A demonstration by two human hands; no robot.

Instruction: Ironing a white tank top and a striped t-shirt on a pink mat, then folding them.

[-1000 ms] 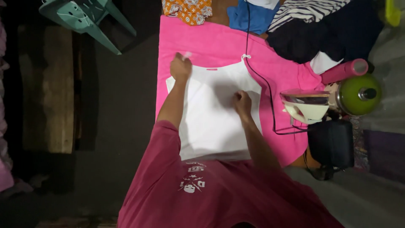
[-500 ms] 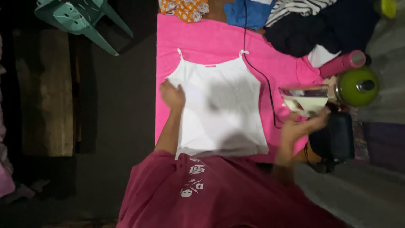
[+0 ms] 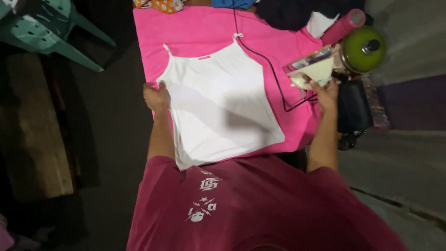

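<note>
Left hand (image 3: 156,96) presses flat, fingers together, on the white top's (image 3: 218,102) left edge, keeping it smooth; right hand (image 3: 326,89) clamps the iron (image 3: 312,70) right of the top.

The right hand (image 3: 326,90) has left the middle of the white camisole (image 3: 218,102) and gone out to the side, where its grip now seems to close on the cream iron (image 3: 312,70), though blur hides the fingers. The left hand (image 3: 156,96) has slid from the strap at the top corner down to the garment's side edge. The camisole, formerly rumpled under both hands, lies spread flat between them.
</note>
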